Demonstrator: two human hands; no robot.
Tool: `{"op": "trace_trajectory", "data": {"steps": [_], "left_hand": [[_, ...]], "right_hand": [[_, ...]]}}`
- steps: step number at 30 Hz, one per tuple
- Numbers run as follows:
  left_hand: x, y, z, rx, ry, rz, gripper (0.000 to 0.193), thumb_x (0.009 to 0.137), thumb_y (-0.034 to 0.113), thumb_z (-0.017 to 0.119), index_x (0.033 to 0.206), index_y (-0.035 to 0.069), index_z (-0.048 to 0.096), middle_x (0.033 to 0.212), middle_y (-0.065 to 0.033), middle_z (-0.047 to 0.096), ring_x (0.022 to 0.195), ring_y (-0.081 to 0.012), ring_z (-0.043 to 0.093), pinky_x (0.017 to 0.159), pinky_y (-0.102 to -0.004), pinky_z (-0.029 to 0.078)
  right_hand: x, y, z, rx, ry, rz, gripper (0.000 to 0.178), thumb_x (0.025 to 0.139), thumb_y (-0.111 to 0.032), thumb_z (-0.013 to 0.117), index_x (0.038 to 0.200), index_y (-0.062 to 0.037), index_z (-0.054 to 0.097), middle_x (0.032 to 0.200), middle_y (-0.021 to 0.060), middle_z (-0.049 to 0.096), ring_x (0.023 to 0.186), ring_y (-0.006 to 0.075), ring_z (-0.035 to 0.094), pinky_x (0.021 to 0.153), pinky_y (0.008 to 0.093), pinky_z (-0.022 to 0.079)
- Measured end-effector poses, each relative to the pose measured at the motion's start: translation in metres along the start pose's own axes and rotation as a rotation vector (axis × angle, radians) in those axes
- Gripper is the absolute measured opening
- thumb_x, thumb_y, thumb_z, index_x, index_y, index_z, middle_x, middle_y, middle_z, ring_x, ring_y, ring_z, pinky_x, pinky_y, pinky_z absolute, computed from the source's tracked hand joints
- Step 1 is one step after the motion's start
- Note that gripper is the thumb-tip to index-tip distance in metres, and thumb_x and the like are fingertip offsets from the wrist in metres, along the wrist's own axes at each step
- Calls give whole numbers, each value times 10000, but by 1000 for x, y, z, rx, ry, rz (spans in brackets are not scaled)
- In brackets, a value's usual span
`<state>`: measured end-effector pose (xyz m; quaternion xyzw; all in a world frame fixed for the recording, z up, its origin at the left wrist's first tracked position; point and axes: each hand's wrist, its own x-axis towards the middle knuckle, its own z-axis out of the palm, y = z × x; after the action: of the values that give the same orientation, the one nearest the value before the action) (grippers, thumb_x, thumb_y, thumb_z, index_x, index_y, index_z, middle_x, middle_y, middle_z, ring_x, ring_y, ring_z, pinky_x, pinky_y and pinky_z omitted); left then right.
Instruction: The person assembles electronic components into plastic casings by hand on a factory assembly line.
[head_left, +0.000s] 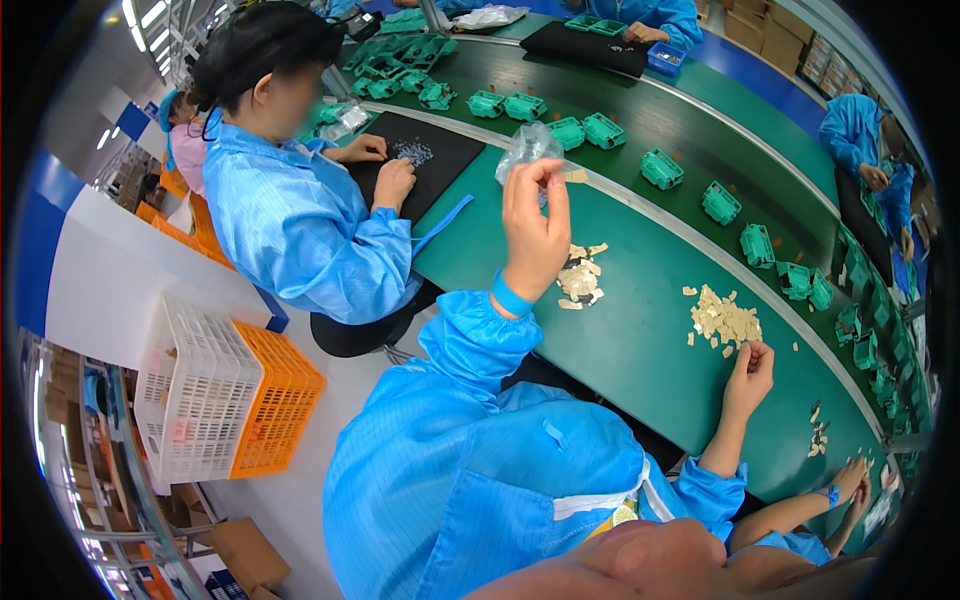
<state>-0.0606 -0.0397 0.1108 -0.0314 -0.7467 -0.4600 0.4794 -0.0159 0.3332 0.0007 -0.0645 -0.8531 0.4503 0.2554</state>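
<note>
My left hand (536, 228), with a blue band at its wrist, is raised over the far side of the green worktop. Its thumb and forefinger pinch a small flat cream piece (577, 176). A crumpled clear plastic bag (528, 148) lies just beyond these fingers. My right hand (748, 384) is at the near edge of a loose pile of cream pieces (724, 318); its fingers are closed together, and what they hold, if anything, is hidden. A smaller heap of cream and dark pieces (579, 277) lies between my hands, nearer the left.
Green housings (720, 203) stand along the dark green conveyor (690, 140) beyond a metal rail. At left, a co-worker (290, 215) handles small bits on a black mat (445, 150). Another person's hand (850, 480) is at lower right. White and orange crates (200, 400) stand on the floor.
</note>
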Motion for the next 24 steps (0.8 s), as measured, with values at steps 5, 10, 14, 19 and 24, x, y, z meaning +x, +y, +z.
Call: {"op": "trace_trajectory", "data": {"steps": [5, 10, 14, 19, 24], "left_hand": [[-4, 39, 11, -76, 102, -17, 136, 988, 39, 587, 1114, -6, 613, 994, -71, 607, 899, -156, 583, 821, -281, 481], [-46, 71, 66, -388, -442, 120, 229, 902, 11, 659, 1128, 6, 622, 985, -112, 646, 877, -222, 627, 806, -337, 504], [-81, 75, 122, -538, -731, -27, 213, 923, 61, 629, 1128, 5, 619, 976, -139, 663, 904, -270, 654, 810, -369, 520], [-96, 73, 163, -629, -830, -254, 209, 955, 116, 604, 1124, -7, 609, 991, -137, 679, 888, -247, 669, 785, -360, 534], [-119, 57, 187, -646, -850, -364, 211, 966, 126, 614, 1124, -14, 608, 998, -126, 690, 853, -181, 662, 765, -323, 536]], "right_hand": [[-1, -4, -5, 16, 52, -58, 96, 965, -86, 638, 972, 8, 625, 827, 42, 634, 730, 108, 575, 667, 252, 480], [-4, -24, 1, 473, 6, 73, 207, 973, -89, 636, 1150, 0, 574, 993, 68, 629, 860, 117, 589, 769, 247, 479], [19, -70, -4, 803, -268, 172, 210, 975, -114, 644, 1147, -10, 582, 1013, 63, 631, 869, 107, 594, 753, 244, 480], [52, -48, -3, 622, -397, 189, 189, 968, -107, 648, 1116, -5, 592, 965, 48, 648, 826, 97, 597, 722, 236, 477], [57, -34, 1, 769, -412, 350, 138, 966, -104, 649, 1062, -11, 614, 916, 36, 655, 794, 97, 603, 714, 236, 484]]}}
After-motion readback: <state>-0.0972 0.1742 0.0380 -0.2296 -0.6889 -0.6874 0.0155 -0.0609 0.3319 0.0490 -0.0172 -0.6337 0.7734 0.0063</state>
